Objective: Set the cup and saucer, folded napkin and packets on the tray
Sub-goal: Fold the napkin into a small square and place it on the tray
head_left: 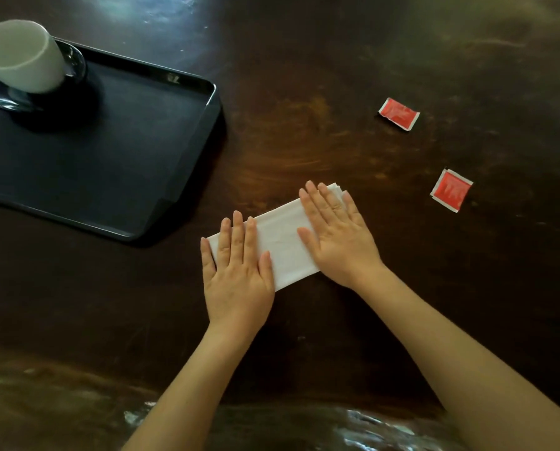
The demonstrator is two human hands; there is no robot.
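— While both hands lay on the napkin (pixel 278 242), what was the grip like?

— Wide on each side. The left hand (pixel 236 271) was palm down on the napkin's near-left end, fingers straight and close together. The right hand (pixel 337 232) was flat on the far-right end in the same way, fingers pointing away from the person. Both pressed on the napkin; neither curled round it.

— And the napkin itself?

— It was white, folded into a long strip, and lay slantwise on the dark wooden table (pixel 304 125). Its middle showed between the two hands, and layered edges showed just past the right fingertips.

— Where were the packets?

— Two red ones with white edges lay on the table to the right of the napkin, apart from it and from each other. The far packet (pixel 399 113) was beyond the napkin's far end. The near packet (pixel 451 189) was about level with that end.

— And the tray?

— The black tray (pixel 125 151) lay to the left of the napkin and beyond it, with its nearest corner near the napkin's left end but not touching. At the tray end farthest from the napkin, the white cup (pixel 21 56) stood on a clear glass saucer (pixel 73 63), both partly cut off by the picture's edge.
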